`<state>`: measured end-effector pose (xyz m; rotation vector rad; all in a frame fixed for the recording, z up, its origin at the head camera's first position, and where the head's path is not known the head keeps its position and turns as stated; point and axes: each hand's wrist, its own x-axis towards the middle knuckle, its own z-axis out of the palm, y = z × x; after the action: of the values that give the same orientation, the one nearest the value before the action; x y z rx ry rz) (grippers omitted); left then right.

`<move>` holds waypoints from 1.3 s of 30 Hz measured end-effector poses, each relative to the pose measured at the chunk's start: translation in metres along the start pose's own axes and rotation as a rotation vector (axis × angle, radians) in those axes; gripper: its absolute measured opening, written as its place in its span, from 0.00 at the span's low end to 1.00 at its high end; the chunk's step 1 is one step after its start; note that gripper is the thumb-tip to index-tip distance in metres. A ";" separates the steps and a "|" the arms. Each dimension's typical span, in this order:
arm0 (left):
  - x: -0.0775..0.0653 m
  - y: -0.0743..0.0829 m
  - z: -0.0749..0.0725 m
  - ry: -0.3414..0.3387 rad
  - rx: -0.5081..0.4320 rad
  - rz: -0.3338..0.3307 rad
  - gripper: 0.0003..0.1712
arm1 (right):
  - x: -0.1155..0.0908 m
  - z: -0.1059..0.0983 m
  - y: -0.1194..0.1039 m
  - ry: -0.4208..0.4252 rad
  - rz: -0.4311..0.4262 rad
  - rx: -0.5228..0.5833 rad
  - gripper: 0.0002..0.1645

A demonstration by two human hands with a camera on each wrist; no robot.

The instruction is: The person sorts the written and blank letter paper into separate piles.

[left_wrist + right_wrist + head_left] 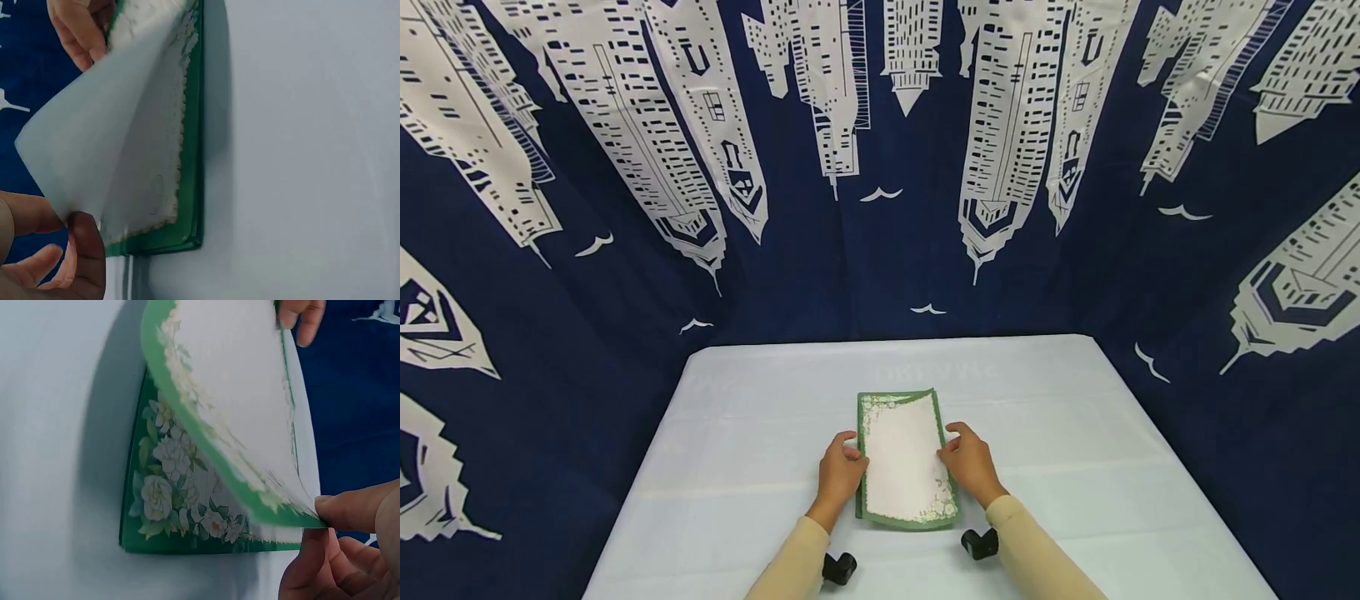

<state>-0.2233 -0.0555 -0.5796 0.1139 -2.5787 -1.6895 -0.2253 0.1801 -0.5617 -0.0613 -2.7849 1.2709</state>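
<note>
A stack of green-bordered, flower-printed stationery paper (156, 497) lies on the white table in front of me. Its top sheet (904, 458) is raised and bowed away from the sheets beneath. My left hand (841, 471) pinches one edge of that sheet between thumb and finger; in the left wrist view the left hand (62, 250) has the pale sheet (94, 131) by a corner. On the opposite edge, my right hand (972, 462) also pinches the sheet, and the right wrist view has the right hand (350, 544) at its green corner. Part of the lower stack is hidden.
The white tabletop (760, 400) extends around the paper. Beyond it hangs a navy cloth (850, 275) printed with white buildings and birds. Small black devices (839, 569) are by both wrists, next to the cream sleeves (797, 558).
</note>
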 end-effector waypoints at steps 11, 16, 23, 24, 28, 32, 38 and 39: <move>0.002 0.003 -0.026 -0.007 -0.013 -0.015 0.16 | 0.006 0.000 -0.010 -0.018 0.060 0.098 0.12; 0.008 0.001 -0.063 0.022 -0.024 -0.045 0.14 | 0.013 0.016 -0.037 -0.092 0.039 0.231 0.13; 0.014 -0.012 -0.121 0.049 0.008 -0.093 0.16 | 0.019 0.052 -0.075 -0.232 0.029 0.375 0.16; 0.015 -0.015 -0.128 0.053 0.025 -0.100 0.16 | 0.019 0.059 -0.079 -0.257 0.028 0.384 0.17; 0.017 -0.028 -0.153 0.057 0.088 -0.145 0.17 | 0.017 0.085 -0.090 -0.375 0.039 0.388 0.23; 0.019 -0.042 -0.167 0.052 0.144 -0.181 0.16 | 0.013 0.105 -0.098 -0.461 0.030 0.336 0.24; 0.019 -0.058 -0.171 0.063 0.231 -0.188 0.15 | 0.008 0.120 -0.099 -0.475 -0.006 0.203 0.12; 0.018 -0.060 -0.171 0.066 0.253 -0.190 0.14 | 0.009 0.121 -0.099 -0.478 -0.012 0.177 0.13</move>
<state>-0.2243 -0.2369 -0.5658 0.4305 -2.7948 -1.3722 -0.2449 0.0247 -0.5657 0.3093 -3.0186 1.7186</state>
